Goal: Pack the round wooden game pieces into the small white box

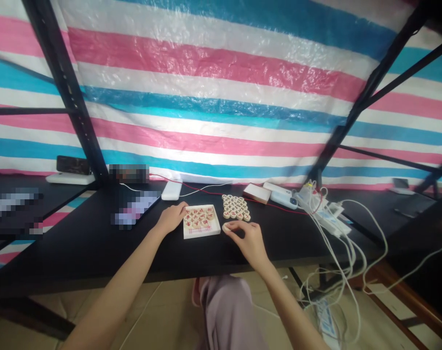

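Observation:
A shallow white box (202, 235) lies on the black table and holds several round Chinese chess pieces (196, 224) with red characters. My left hand (171, 217) grips the box at its far left corner. Just right of the box, my right hand (248, 236) pinches a single Chinese chess piece (226, 227) between thumb and fingers, low over the table. Beyond that hand, more Chinese chess pieces (236, 208) are packed in close rows on the table. The characters on the pinched piece cannot be read.
A phone (137, 209) with a lit screen rests at the left, a white power bank (172, 189) behind. Toward the back right are a brown-and-white box lid (257, 193), a light-blue phone (283, 198) and tangled white cables on a power strip (325, 216). Black metal posts (66, 92) frame the table.

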{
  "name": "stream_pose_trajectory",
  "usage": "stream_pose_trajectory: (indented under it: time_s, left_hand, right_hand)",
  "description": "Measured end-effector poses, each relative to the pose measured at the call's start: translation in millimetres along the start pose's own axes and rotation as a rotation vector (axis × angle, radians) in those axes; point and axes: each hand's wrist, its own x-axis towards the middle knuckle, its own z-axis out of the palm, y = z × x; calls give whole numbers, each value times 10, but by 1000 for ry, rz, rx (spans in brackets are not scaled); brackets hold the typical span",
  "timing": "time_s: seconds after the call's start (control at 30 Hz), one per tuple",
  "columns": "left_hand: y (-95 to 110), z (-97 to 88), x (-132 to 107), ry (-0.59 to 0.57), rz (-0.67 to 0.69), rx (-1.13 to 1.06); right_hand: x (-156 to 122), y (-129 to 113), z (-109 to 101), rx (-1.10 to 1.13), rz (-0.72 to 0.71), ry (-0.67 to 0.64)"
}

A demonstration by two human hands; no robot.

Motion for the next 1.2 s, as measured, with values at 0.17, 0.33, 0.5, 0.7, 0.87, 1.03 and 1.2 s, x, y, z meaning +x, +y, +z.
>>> stream_pose_trajectory:
  time_s: [0.17, 0.33, 0.5, 0.7, 0.87, 1.03, 1.2]
  left_hand:
    - [-6, 1, -7, 8, 20, -11]
    - [-3, 2, -9, 6, 9, 5]
    - [-16, 20, -2, 13, 38, -15]
    - [-38, 31, -6, 16, 41, -7]
    - [-21, 24, -5, 19, 39, 2]
    - [-15, 22, 9, 14, 33, 12]
    - [-19, 30, 25, 10, 21, 22]
  right_hand:
    - [263, -199, 221, -179, -102, -49]
    - [379, -175, 353, -366, -142, -135]
    - [345, -194, 383, -424, -193, -174]
    - [319, -195, 406, -420, -181, -129]
    - [356, 2, 250, -417, -114, 30]
    - [252, 395, 153, -555, -98, 18]
    - [116, 532, 180, -615, -133, -22]
